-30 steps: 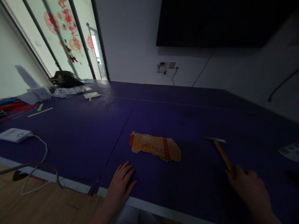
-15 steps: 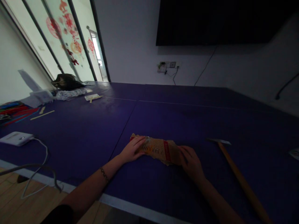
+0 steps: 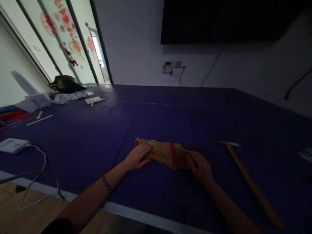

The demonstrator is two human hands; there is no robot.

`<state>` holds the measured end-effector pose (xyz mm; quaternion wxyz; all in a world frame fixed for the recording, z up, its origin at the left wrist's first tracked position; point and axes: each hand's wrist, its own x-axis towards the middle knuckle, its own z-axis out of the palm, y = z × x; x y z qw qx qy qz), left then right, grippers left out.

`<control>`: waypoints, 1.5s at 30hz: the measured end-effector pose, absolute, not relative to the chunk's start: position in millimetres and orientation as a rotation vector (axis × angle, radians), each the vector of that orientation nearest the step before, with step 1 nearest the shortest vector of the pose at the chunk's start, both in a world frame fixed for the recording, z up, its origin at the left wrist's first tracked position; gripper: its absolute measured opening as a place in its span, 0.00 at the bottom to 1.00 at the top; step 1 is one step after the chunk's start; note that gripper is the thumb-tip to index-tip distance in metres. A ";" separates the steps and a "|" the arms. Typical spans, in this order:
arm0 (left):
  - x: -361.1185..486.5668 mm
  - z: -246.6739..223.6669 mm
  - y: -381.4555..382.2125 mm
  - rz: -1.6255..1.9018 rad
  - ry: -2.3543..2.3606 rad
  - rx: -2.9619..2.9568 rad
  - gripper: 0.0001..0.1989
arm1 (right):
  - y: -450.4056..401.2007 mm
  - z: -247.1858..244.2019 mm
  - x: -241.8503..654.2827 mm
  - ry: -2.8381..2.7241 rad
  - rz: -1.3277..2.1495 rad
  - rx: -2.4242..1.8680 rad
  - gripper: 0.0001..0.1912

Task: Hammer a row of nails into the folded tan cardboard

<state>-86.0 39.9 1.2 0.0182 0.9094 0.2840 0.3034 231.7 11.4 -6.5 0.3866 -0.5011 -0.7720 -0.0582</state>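
A brown printed packet (image 3: 162,154) with red bands and a shiny patch lies on the purple tabletop in front of me. Across its left part rests my left hand (image 3: 139,156), fingers over the top and thumb along the near edge. My right hand (image 3: 200,166) grips the packet's right end, its fingertips partly hidden. To the right of that hand lies a hammer (image 3: 252,185) with a thin metal head and a long wooden handle, which neither hand touches.
On the left stand a white device (image 3: 14,145) and its white cable (image 3: 45,159). Red and blue strips (image 3: 14,117) lie behind it, with a black bag (image 3: 66,84) farther back. The purple table (image 3: 190,123) has a pale front edge. A screen (image 3: 219,21) hangs on the wall.
The view has shifted slightly, so the scene sits a little farther left and higher. Both hands keep their places on the packet, with hardly any movement.
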 end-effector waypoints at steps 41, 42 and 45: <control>-105.0 5.5 49.8 1.396 1.509 2.251 0.14 | -4.5 7.8 220.9 -2.052 -0.257 -1.117 0.10; -106.3 5.9 50.8 1.383 1.528 2.244 0.13 | -4.2 7.8 222.6 -2.032 -0.268 -1.121 0.10; -107.7 9.3 55.2 1.287 1.554 2.249 0.12 | -2.3 7.1 228.5 -1.985 -0.298 -1.133 0.10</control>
